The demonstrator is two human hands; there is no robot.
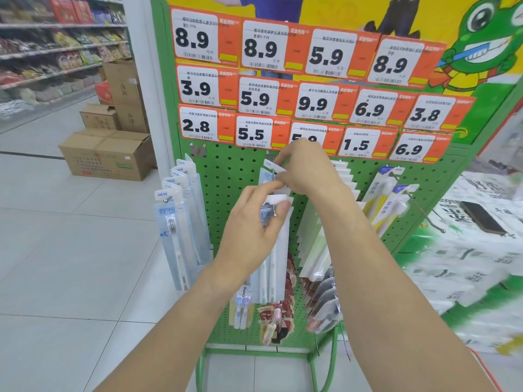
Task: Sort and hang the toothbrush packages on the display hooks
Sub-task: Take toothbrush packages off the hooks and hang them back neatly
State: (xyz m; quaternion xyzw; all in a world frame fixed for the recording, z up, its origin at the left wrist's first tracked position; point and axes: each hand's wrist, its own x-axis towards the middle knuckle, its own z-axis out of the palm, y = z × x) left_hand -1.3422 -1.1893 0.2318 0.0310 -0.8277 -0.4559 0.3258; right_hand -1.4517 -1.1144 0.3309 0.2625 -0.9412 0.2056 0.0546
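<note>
Pinching a white toothbrush package (278, 250) top at the hook (274, 212) tip, left hand (252, 222), right hand (307, 168) pinching package tabs behind, bare pegboard (226, 176) leftward.

A floor (70, 250) of pale glossy tiles is seen in a shop aisle. Stocked shelves (56, 49) are ranged along the far left, and brown cartons (109, 155) are stacked on the floor beside a white pillar (144, 80). Even indoor light is cast throughout.
</note>
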